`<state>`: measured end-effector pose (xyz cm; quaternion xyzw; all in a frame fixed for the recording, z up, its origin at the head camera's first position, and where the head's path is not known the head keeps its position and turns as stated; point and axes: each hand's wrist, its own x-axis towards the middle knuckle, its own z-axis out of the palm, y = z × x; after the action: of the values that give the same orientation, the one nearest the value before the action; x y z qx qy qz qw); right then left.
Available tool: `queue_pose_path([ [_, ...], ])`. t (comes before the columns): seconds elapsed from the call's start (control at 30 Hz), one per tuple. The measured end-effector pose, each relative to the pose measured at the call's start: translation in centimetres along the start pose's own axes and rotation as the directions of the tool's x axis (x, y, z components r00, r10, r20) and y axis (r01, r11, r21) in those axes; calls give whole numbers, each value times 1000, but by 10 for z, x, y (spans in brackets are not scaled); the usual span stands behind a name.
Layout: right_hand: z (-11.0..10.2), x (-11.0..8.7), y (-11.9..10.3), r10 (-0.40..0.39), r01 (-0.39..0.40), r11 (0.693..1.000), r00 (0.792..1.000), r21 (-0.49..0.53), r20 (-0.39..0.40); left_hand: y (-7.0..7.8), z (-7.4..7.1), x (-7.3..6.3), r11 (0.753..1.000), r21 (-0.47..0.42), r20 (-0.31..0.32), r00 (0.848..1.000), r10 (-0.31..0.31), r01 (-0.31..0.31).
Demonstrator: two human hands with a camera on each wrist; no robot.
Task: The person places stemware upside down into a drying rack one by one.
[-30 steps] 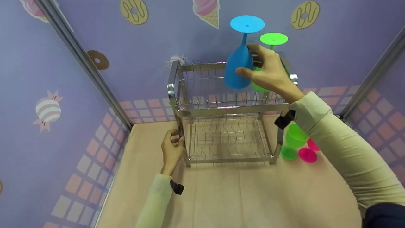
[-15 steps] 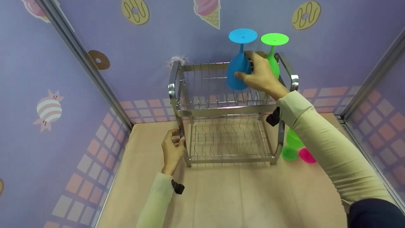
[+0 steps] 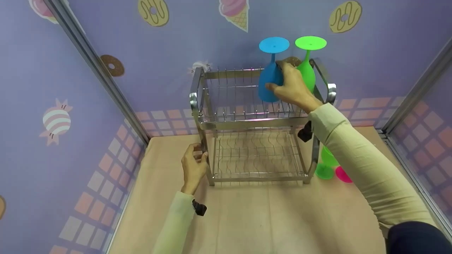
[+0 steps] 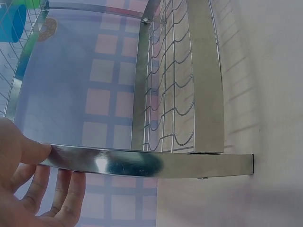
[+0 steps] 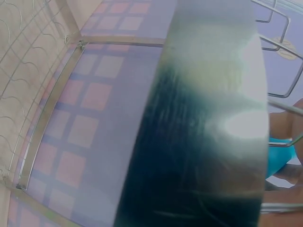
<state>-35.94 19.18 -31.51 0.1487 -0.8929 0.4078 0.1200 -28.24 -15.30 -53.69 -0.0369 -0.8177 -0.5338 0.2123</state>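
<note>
My right hand (image 3: pixel 293 86) grips a blue plastic wine glass (image 3: pixel 267 79) by its bowl, thumb in front and fingers behind. The glass hangs mouth down, its rim in among the wires of the upper tier of a two-tier metal dish rack (image 3: pixel 247 124). Just to its right a green wine glass (image 3: pixel 308 74) stands upside down on the same tier, partly behind my hand. My left hand (image 3: pixel 193 168) pinches the rack's left side post (image 4: pixel 113 161), thumb on one face and fingertips on the other. In the right wrist view, a broad front bar (image 5: pixel 203 118) hides most of that hand.
On the table (image 3: pixel 240 215) right of the rack lie another green wine glass (image 3: pixel 329 157) and a pink round base (image 3: pixel 343 174), partly covered by my right sleeve. The lower wire tier (image 3: pixel 257 151) sits near the table. Patterned walls (image 3: pixel 169 42) enclose the back and sides.
My right hand has lowered the blue wine glass onto the upper tier, beside the green one. My left hand has stayed on the post.
</note>
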Motion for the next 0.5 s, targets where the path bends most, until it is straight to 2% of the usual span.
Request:
queue_pose_path([
  [0.5, -3, -5, -6, 30, -30, 999, 1000, -16, 4, 1, -1, -1, 999, 2, 9, 999, -48, 48],
])
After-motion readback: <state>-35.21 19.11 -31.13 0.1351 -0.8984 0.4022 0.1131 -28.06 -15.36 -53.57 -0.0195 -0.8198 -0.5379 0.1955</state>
